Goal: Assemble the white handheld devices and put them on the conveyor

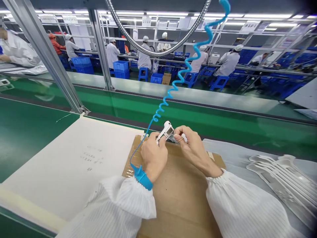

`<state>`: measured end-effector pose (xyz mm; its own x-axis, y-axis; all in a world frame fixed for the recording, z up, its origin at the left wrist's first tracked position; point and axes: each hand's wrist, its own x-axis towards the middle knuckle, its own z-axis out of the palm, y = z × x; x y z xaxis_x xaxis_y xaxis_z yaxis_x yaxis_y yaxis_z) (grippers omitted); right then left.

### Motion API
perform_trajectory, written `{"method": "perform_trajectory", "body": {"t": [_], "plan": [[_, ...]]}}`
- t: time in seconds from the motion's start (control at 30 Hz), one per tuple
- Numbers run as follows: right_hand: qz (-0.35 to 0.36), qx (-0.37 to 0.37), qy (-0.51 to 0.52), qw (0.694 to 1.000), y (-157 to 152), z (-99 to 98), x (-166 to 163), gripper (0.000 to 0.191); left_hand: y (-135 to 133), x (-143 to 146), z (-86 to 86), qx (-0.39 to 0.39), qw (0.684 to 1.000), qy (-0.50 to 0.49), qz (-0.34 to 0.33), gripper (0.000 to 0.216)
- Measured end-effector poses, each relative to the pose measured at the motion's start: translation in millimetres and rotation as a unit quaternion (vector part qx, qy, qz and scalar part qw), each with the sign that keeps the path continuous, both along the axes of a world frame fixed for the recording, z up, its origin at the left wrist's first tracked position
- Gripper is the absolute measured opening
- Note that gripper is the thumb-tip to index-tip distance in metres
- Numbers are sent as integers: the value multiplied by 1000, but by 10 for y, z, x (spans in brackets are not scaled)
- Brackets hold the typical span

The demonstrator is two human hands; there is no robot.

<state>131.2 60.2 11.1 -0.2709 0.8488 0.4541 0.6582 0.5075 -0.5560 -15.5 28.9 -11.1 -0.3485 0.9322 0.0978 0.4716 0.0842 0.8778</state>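
My left hand (155, 155) is closed around a white plastic housing (166, 131) with a rounded end and a dark rectangular recess. A blue wrist strap (143, 177) with a coiled blue cord (178, 76) sits on that wrist. Just right of the housing is my right hand (189, 142), its thumb and fingers pinched together. Something clear or pale (184, 137) shows at those fingers, too small to name. Beneath both hands lies a brown cardboard sheet (183, 185).
Several white plastic shells (284, 175) lie stacked on a pale sheet at the right. White paper with faint writing (74, 158) covers the left side. A green conveyor belt (138, 105) runs beyond the bench, past a metal post (47, 56). Co-workers sit farther back.
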Motion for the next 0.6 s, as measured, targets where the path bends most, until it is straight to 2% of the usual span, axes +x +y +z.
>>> {"method": "perform_trajectory", "body": {"t": [0.07, 0.13, 0.2, 0.27, 0.33, 0.43, 0.47, 0.53, 0.6], "plan": [[-20, -11, -12, 1000, 20, 13, -2, 18, 41, -50, 0, -8, 1000, 9, 28, 18], [-87, -45, -79, 992, 95, 25, 45, 18, 79, -93, 1, -12, 999, 2, 46, 18], [-176, -92, -166, 966, 224, 24, 87, 19, 104, -113, 5, -8, 999, -16, 51, 18], [-222, -119, -218, 943, 355, 12, 80, 20, 107, -111, 14, -4, 999, -30, 43, 19], [-209, -115, -223, 945, 429, 8, 31, 18, 93, -99, 26, -1, 999, -33, 29, 18], [-167, -90, -211, 959, 391, 32, 38, 3, 72, -99, 43, 10, 999, -29, 17, 17], [-160, -81, -203, 962, 346, 44, 106, 11, 73, -105, 44, 12, 999, -37, 16, 18], [-159, -67, -182, 968, 219, 64, 382, 21, 88, -118, 35, 11, 998, -67, 15, 20], [-181, -63, -160, 968, 48, 74, 825, 21, 111, -120, 17, 9, 994, -106, 11, 22]]}}
